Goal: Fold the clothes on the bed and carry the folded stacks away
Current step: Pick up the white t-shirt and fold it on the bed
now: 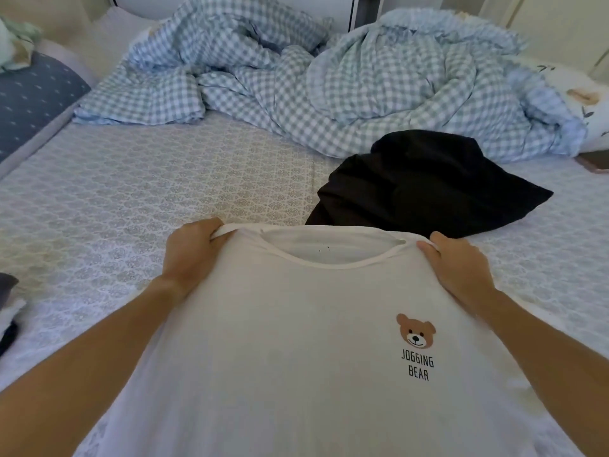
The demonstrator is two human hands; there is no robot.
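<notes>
A white T-shirt (pixel 296 341) with a small bear print and the words "JOGGING BEAR" is stretched out in front of me, front side up, above the bed (pixel 131 192). My left hand (pixel 191 252) grips its left shoulder beside the collar. My right hand (pixel 461 268) grips the right shoulder. Both hold the fabric taut. Just beyond the shirt, a crumpled black garment (pixel 428 183) lies on the patterned sheet.
A rumpled blue-checked duvet (pixel 329 84) fills the far half of the bed. A dark blue pillow (pixel 29 94) sits at the left edge. Dark and white clothes (pixel 8 311) lie at the near left edge. A phone-like object (pixel 593 161) rests at the far right.
</notes>
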